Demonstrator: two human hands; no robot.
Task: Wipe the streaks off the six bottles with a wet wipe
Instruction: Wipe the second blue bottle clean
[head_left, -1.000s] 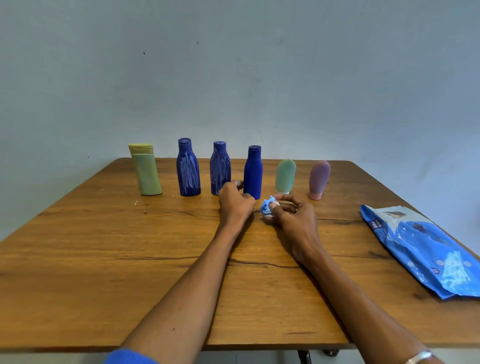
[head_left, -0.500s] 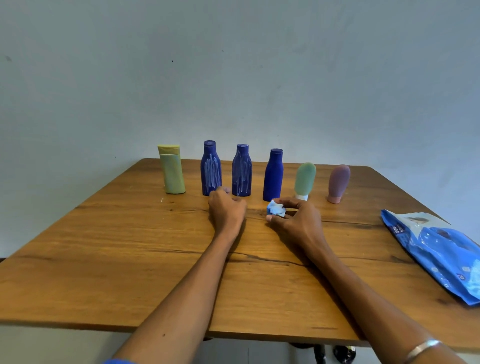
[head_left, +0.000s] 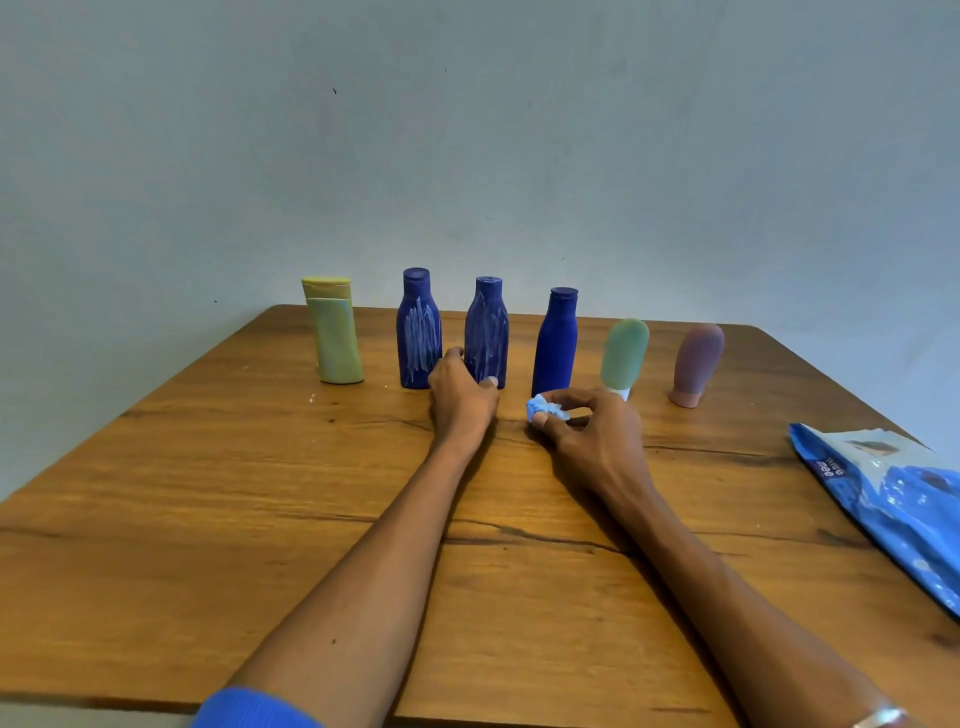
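Wood-grained table (head_left: 208, 519) carries the six bottles in a row along its far edge: a yellow-green bottle (head_left: 335, 332) nearest the far left corner, then two streaked blue bottles, the first (head_left: 418, 327) and the second (head_left: 487, 332), both scribbled with pale lines, then a clean-looking blue bottle (head_left: 557, 343), a green tube (head_left: 625, 353) and a mauve tube (head_left: 697, 364) standing on their caps. My left hand (head_left: 462, 400) curls around the base of the second streaked bottle, fingers touching it, though whether the grip has closed I cannot tell. My right hand (head_left: 592, 436) pinches a crumpled blue wet wipe (head_left: 545, 408) between thumb and fingertips, just in front of the clean-looking blue bottle. A wipe packet (head_left: 893, 504) lies by the right edge. These bottles look like light, stiff plastic, likely slick once damp and easy to tip; I would grip low on the body, leaving the streaked face clear
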